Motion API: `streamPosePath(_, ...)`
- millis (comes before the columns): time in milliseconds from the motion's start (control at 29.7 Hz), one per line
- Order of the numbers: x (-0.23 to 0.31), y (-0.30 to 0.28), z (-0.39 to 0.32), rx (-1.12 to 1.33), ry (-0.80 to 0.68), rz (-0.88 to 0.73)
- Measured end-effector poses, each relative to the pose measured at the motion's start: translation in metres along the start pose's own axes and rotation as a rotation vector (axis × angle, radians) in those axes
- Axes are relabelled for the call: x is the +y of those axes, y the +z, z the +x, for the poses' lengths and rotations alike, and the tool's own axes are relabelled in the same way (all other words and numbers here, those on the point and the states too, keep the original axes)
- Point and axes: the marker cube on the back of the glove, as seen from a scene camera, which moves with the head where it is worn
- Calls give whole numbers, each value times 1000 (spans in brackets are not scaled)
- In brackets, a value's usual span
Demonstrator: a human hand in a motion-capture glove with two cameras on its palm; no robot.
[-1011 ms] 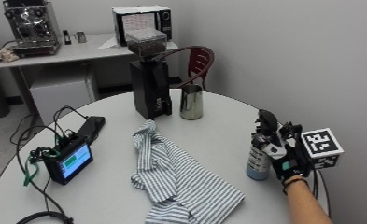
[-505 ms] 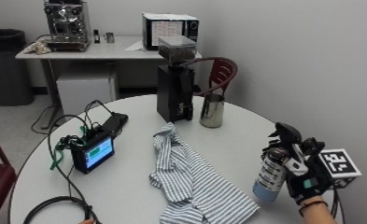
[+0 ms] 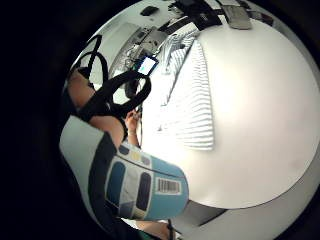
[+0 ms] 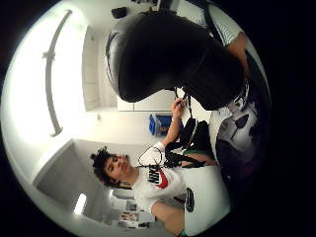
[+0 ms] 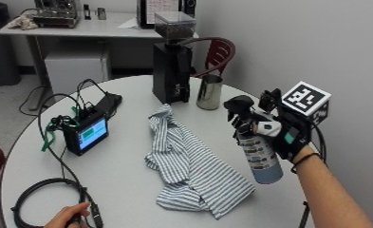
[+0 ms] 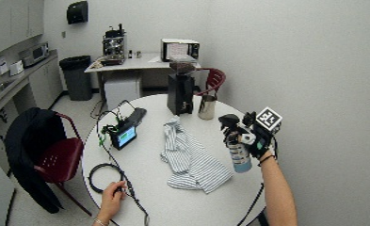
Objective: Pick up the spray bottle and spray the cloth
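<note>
The spray bottle (image 5: 259, 154) is raised clear above the round table (image 5: 129, 175), upright, with the gloved right hand (image 5: 286, 134) curled round its neck below the black trigger head (image 5: 239, 105). The striped cloth (image 5: 189, 164) lies crumpled on the table just beside and below that grip, on the nozzle's side. Farther out stand a steel cup (image 5: 209, 92) and a black grinder (image 5: 172, 65).

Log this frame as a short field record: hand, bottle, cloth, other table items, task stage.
hand: gloved right hand grips the spray bottle, lifted off the table
bottle: upright, black nozzle facing the cloth
cloth: striped cloth lies crumpled mid-table, apart from the bottle
other items: black grinder, metal cup, small screen device with cables
task stage: bottle picked up; whether spraying has begun cannot be told
</note>
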Motion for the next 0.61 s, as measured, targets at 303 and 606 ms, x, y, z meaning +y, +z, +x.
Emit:
streamPosePath(303, -26, 48, 38, 5, 87, -13)
streamPosePath(606, -52, 42, -10, 20, -11, 83)
